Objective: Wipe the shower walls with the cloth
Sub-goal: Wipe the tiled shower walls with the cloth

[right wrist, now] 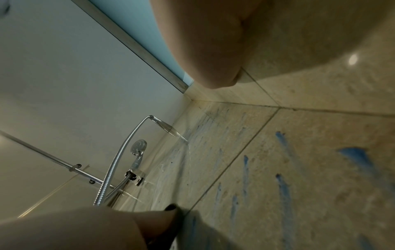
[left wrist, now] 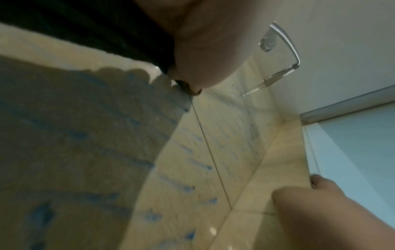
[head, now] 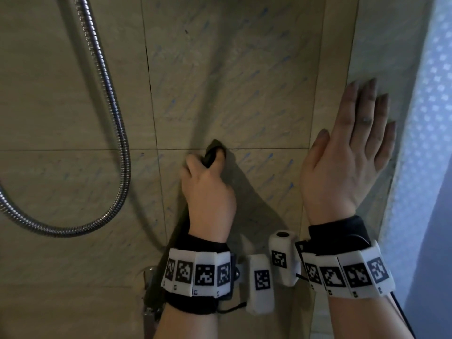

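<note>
Cloth (head: 212, 152): dark, bunched inside left hand (head: 208, 189), fingers curled round it, a fold protruding past the fingertips onto the wall (head: 232, 69). Right hand (head: 347, 152) lies flat, fingers straight, on the tile beside it, holding nothing. Blue streaks (head: 254, 96) cover the tiles above and right of the grip. Judgement: keep firm pressure, overlap strokes across the streaks, steer clear of hose (head: 107, 94) to the left.

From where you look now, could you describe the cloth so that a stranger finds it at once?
Start at the beige tiled shower wall streaked with blue marks, right of the hanging metal hose. Near the horizontal grout line, the left hand grips a dark cloth against the tile. It is the only dark, bunched thing there; the right hand lies flat and bare.
</note>
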{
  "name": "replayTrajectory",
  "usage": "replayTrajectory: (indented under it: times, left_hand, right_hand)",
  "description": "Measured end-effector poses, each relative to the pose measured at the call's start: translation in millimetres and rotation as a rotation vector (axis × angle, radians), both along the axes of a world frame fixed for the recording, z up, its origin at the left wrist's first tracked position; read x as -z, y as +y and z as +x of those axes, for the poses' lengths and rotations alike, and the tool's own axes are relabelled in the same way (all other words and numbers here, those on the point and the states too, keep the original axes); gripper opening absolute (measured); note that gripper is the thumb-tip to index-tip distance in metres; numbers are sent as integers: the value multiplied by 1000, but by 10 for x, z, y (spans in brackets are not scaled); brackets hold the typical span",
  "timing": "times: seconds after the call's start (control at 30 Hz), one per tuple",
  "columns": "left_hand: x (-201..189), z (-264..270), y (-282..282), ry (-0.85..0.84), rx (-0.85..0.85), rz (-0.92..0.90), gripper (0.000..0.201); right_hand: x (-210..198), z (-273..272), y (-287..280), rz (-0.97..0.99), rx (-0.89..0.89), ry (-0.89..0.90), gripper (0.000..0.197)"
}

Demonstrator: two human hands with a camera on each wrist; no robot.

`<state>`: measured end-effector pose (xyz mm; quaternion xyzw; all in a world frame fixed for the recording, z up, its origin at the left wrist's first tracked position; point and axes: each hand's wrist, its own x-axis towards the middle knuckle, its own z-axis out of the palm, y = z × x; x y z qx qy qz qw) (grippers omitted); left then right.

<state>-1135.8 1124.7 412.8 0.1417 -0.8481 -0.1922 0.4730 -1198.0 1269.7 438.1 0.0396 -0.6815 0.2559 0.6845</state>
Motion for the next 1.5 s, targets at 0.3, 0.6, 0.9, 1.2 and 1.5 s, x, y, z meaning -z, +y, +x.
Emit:
replayTrajectory:
  times: [0.3, 0.6, 0.9, 1.2, 1.5]
  left_hand:
    - [-147, 30, -72, -10, -73, -49, 64]
    - [-179, -6, -101, 28, -73, -144, 58]
    - [-23, -121, -5, 112, 13, -306, 65]
    - [-90, -34, -28, -16, 38, -320, 63]
    - [-182, -59, -33, 38, -22, -258, 63]
  right_hand:
    - [0, 2, 4, 1, 3, -5, 58]
    - [1, 5, 5, 2, 6, 6, 57]
    - [0, 25, 0, 2, -2, -7, 57]
    - [0, 30, 2, 5, 3, -8, 56]
    - [7, 30, 2, 8, -2, -15, 57]
